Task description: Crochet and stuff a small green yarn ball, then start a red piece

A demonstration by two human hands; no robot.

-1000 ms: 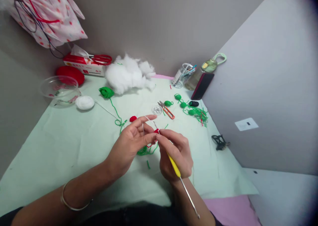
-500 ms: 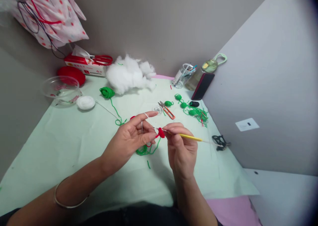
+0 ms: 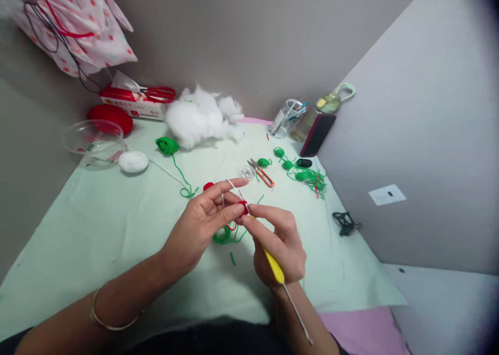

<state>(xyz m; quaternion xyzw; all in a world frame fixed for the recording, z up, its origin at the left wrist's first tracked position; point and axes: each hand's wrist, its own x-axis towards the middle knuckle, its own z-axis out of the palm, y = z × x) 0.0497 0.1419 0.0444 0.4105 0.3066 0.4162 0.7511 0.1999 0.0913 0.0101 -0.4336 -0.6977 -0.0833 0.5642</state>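
My left hand [image 3: 206, 214] pinches a small red crocheted piece [image 3: 243, 208], its index finger stretched out with white yarn [image 3: 235, 187] looped over it. Close against it on the right, my right hand [image 3: 278, 238] is closed on a yellow-handled crochet hook [image 3: 275, 266]. The hook's handle slants down toward me, and its tip is at the red piece. Green yarn [image 3: 222, 235] lies coiled beneath my hands, and another red piece [image 3: 208, 186] shows behind my left fingers.
Orange snips [image 3: 265, 176], green crocheted balls [image 3: 287, 165] and a phone [image 3: 318, 135] are beyond my hands at right. White stuffing [image 3: 202, 117], a white yarn ball [image 3: 133, 161] and a clear bowl [image 3: 95, 141] stand at back left. A black clip [image 3: 345, 224] lies right.
My right hand has turned, swinging the yellow handle from pointing right to pointing down toward me. The red piece has shifted slightly left, nearer my left fingertips.
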